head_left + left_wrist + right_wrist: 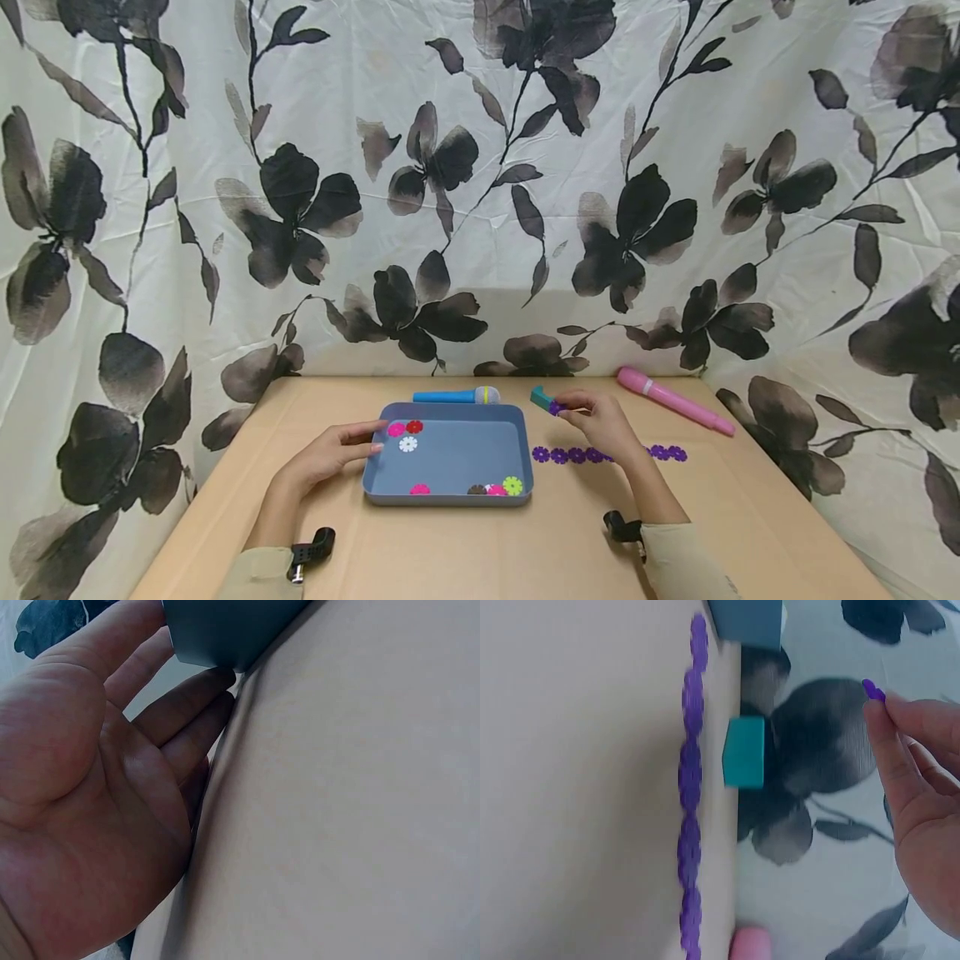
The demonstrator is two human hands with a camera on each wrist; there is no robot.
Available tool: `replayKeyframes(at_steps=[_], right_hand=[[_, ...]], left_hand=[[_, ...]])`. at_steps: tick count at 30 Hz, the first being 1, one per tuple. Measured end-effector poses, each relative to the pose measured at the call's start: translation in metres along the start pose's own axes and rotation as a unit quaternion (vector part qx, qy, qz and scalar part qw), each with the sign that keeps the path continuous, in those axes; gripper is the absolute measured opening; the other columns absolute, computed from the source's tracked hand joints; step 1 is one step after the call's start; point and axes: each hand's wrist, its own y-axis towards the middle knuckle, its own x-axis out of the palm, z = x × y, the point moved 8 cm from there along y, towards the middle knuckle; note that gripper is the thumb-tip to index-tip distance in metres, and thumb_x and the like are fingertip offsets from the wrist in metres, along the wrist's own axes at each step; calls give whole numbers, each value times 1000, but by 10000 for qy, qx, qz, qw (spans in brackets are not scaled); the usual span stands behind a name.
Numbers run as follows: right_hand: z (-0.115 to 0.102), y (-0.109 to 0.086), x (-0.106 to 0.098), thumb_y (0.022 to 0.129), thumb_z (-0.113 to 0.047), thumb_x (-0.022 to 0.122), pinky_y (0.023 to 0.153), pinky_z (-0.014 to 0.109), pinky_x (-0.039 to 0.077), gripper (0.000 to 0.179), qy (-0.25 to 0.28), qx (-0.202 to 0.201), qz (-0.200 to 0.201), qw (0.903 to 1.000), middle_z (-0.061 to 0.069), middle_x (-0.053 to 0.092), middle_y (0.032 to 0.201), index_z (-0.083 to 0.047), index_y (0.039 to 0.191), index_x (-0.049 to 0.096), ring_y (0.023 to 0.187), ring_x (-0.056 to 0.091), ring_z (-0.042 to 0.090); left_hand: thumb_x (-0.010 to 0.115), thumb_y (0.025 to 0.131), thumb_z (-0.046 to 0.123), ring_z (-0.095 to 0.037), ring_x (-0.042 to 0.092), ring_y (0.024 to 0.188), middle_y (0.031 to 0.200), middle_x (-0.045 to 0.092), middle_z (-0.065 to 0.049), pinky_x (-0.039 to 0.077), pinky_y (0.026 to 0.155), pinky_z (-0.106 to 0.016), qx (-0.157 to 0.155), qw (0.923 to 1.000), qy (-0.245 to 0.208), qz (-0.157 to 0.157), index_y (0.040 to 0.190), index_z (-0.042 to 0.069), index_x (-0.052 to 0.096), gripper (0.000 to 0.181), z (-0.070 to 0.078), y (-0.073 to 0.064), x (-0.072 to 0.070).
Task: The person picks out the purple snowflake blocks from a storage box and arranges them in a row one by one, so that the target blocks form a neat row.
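Note:
My left hand (333, 454) holds the left side of a grey-blue tray (447, 501), its thumb and a finger at the rim; the left wrist view shows other fingers against the tray's corner (217, 637). Inside lie several flower-shaped discs: red (414, 427), white (408, 444), green (512, 485), pink and brown. Raised above the table, my right hand (603, 421) pinches a purple flower-shaped disc (873, 691) between thumb and fingertip. Below that hand runs a row of purple flower discs (577, 455), partly hidden by the forearm. Just left of its fingers appears a teal block (540, 398).
Behind the tray lies a blue toy microphone (444, 397) with a grey head. A pink microphone (675, 402) rests at the back right. The tan table (465, 554) ends at a floral curtain (360, 108).

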Motion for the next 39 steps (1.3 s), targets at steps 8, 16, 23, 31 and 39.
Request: replayKeyframes(at_steps=[8,16,23,31,39], right_hand=[[18,-5,-26,97,-6,72,90,33,63,22,-116,91,293,9995,14,75,121,-5,119,77,109,72,29],[29,-12,-53,96,-9,75,79,21,59,22,-145,268,566,9979,11,75,114,-8,118,77,97,70,19],[47,-21,-73,97,-12,74,79,21,59,27,-64,432,738,9963,17,75,115,-4,123,74,95,70,12],[69,-35,-94,98,-16,74,79,17,57,34,-108,809,874,9928,21,72,123,-2,129,70,98,67,9],[88,-46,-109,101,-19,71,81,14,55,38,-213,1284,919,9872,21,68,129,-2,135,66,100,63,8]], left_hand=[[74,98,30,-37,34,154,161,47,-15,26,127,-59,36,10000,-45,-17,150,15,58,56,1,-1,2],[74,98,31,-37,35,154,161,47,-14,27,127,-58,31,10000,-13,6,150,15,57,57,2,0,2],[75,98,31,-38,34,155,161,47,-15,26,127,-59,-1,10000,-46,2,150,15,58,57,2,0,2],[75,97,31,-37,34,155,161,47,-15,27,127,-57,11,9999,-150,-23,151,13,57,60,3,-2,3],[74,98,30,-38,35,154,161,47,-15,28,126,-58,13,10000,-69,-19,150,16,58,57,1,-3,1]])
